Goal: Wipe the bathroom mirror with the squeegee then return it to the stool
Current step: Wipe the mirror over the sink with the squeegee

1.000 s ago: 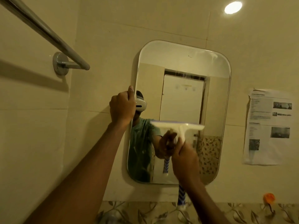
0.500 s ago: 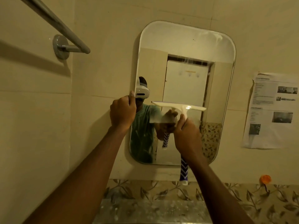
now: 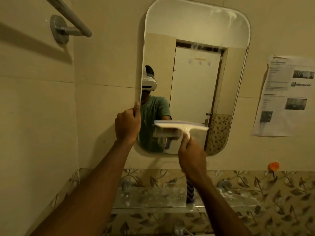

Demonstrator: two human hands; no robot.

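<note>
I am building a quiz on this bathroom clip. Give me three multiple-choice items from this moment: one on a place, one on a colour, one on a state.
1. Where on the mirror does the squeegee blade sit?
A. top edge
B. lower part
C. off the glass

2. What colour is the small hook right of the mirror?
A. orange
B. green
C. black

3. What is the left hand doing?
A. hanging free
B. holding a cloth
C. gripping the mirror's left edge

Answers:
1 B, the blade lies across the glass near its bottom.
2 A, it shows orange against the tile.
3 C, its fingers wrap the edge while the right hand keeps its grip on the handle.
</note>
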